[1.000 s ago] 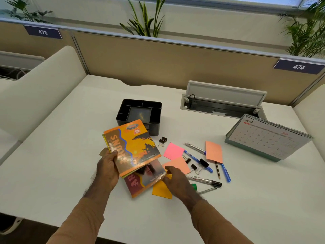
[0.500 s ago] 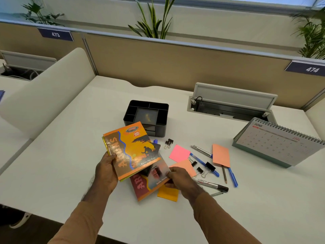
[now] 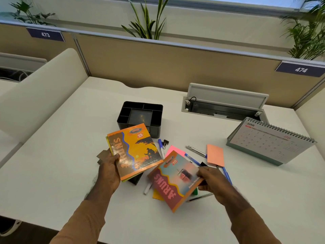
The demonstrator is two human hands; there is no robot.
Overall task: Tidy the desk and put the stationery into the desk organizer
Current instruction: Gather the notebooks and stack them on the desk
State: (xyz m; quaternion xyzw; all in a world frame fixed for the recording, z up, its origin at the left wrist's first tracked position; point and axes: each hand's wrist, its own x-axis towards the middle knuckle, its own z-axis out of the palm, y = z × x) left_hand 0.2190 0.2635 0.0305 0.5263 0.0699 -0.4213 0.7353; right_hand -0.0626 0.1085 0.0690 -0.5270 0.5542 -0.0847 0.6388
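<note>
My left hand [image 3: 109,170] grips an orange exercise notebook [image 3: 135,150], with more covers stacked under it, held above the white desk. My right hand [image 3: 211,180] holds a red and teal notebook [image 3: 173,180] by its right edge, lifted and tilted over the scattered stationery. A black desk organizer [image 3: 140,117] with several compartments stands just behind the orange notebook. Around and under the notebooks lie pens [image 3: 195,150], a white marker [image 3: 147,189], a blue-capped marker [image 3: 161,147], a black binder clip [image 3: 165,143], and pink [image 3: 174,149], salmon [image 3: 215,155] and yellow [image 3: 157,195] sticky notes.
A desk calendar [image 3: 269,141] showing June stands at the right. An open cable tray [image 3: 223,104] is set into the desk behind it. Beige partitions close the back and the left side. A small brown card [image 3: 102,155] lies by my left hand.
My right hand has pulled the red and teal notebook out from under the orange one and lifted it to the right. A white marker and a black object beneath are now uncovered.
</note>
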